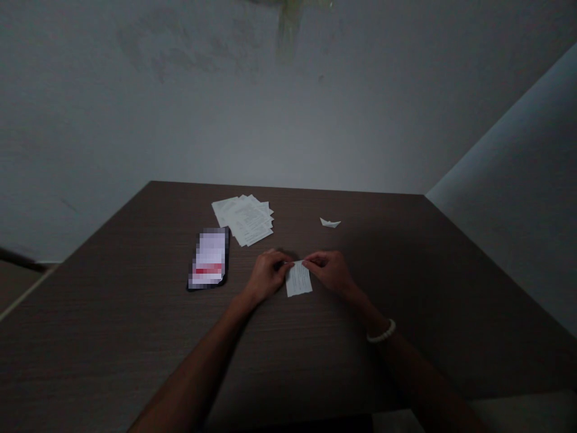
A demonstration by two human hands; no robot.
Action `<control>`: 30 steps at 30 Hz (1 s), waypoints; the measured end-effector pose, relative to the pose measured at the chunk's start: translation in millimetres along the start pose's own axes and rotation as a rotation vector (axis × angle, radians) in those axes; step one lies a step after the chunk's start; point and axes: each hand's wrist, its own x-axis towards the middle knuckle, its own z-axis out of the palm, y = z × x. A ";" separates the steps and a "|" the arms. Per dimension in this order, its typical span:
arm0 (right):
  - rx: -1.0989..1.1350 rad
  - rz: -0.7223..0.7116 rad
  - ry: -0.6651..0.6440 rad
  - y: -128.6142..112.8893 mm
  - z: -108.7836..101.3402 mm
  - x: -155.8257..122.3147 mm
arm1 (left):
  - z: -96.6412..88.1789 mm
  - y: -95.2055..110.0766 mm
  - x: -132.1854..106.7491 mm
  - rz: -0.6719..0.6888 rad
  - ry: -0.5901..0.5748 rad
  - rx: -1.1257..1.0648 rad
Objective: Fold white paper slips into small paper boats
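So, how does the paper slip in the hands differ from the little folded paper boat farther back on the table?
The paper slip is a flat rectangle; the folded paper boat has a pointed, folded shape. The left hand and right hand pinch the paper slip at its top edge; the folded paper boat lies untouched. Both are white paper on the dark table.

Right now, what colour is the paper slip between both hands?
White with faint print: small rectangular paper slip, best in the head view.
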 end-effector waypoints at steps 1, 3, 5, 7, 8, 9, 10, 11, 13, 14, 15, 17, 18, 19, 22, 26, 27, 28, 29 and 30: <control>-0.020 -0.009 0.009 0.2 -1.0 0.3 | 0.0 -0.2 -0.1 -0.005 0.005 -0.002; -0.052 -0.016 0.034 1.7 -2.8 0.9 | 0.0 -0.3 -0.2 -0.014 0.018 -0.009; -0.056 -0.012 0.050 3.8 -3.9 1.1 | -0.2 0.2 -0.2 -0.020 0.035 -0.021; -0.035 -0.007 0.041 5.9 -4.4 0.8 | -0.3 1.1 -0.2 -0.023 0.054 -0.039; -0.026 -0.007 0.029 6.8 -4.6 0.5 | -0.4 1.6 -0.2 -0.025 0.064 -0.048; -0.019 -0.008 0.015 7.5 -4.7 0.2 | -0.4 1.9 -0.2 -0.026 0.072 -0.057; -0.018 -0.008 -0.002 8.0 -4.9 -0.1 | -0.4 2.0 -0.1 -0.029 0.082 -0.064; -0.022 -0.009 -0.019 8.4 -5.2 -0.4 | -0.3 2.0 -0.1 -0.032 0.090 -0.068; -0.035 -0.009 -0.038 8.7 -5.4 -0.8 | -0.3 1.7 0.0 -0.035 0.104 -0.073; -0.041 -0.008 -0.035 8.8 -5.4 -0.9 | -0.3 1.5 0.0 -0.033 0.106 -0.075; -0.042 -0.006 -0.026 8.8 -5.1 -1.0 | -0.3 1.5 0.0 -0.028 0.105 -0.078; -0.035 -0.003 -0.001 8.8 -4.3 -1.1 | -0.3 1.9 0.0 -0.031 0.108 -0.084; -0.026 0.002 0.012 8.7 -3.8 -1.0 | -0.4 2.2 -0.1 -0.044 0.116 -0.089; -0.012 0.010 0.023 8.5 -3.4 -0.9 | -0.4 2.5 -0.2 -0.064 0.124 -0.096; 0.049 0.044 0.057 7.4 -2.9 -0.1 | -0.3 2.9 -0.5 -0.114 0.130 -0.133; 0.103 0.049 0.066 7.1 -2.8 1.4 | -0.5 2.0 -0.4 -0.135 0.123 -0.168; 0.110 0.045 0.053 7.4 -2.8 1.6 | -0.7 1.8 -0.2 -0.147 0.129 -0.172; 0.117 0.042 0.034 7.9 -2.7 1.7 | -1.0 1.8 0.1 -0.162 0.139 -0.177; 0.122 0.039 0.013 8.3 -2.6 1.8 | -1.3 2.0 0.4 -0.175 0.151 -0.184; 0.121 0.037 -0.007 8.7 -2.5 1.8 | -1.7 2.3 0.8 -0.187 0.165 -0.192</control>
